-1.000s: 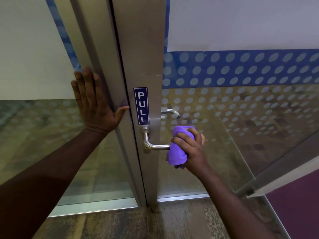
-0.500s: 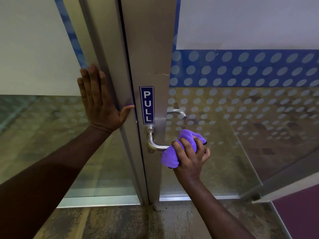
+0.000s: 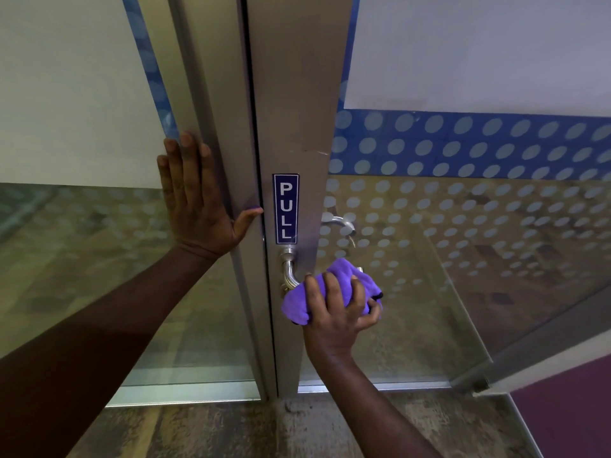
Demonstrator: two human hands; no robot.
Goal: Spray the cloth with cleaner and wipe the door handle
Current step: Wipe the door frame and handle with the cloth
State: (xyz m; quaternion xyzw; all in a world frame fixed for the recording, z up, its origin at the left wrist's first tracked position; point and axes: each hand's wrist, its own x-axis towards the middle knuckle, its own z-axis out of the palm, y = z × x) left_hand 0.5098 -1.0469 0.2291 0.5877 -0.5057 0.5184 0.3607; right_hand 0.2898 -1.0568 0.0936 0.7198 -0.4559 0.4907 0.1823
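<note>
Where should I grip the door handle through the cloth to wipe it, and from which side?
Grip the straight horizontal bar of the door handle, as the right hand does now with the purple cloth wrapped around it. Come from the front, on the free-end side away from the door's metal edge: the bar is round and open there, whereas the curved neck near the mount leaves little room.

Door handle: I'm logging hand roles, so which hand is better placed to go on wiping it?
Right hand: it grips the purple cloth around the door handle. Left hand lies flat on the frame.
</note>
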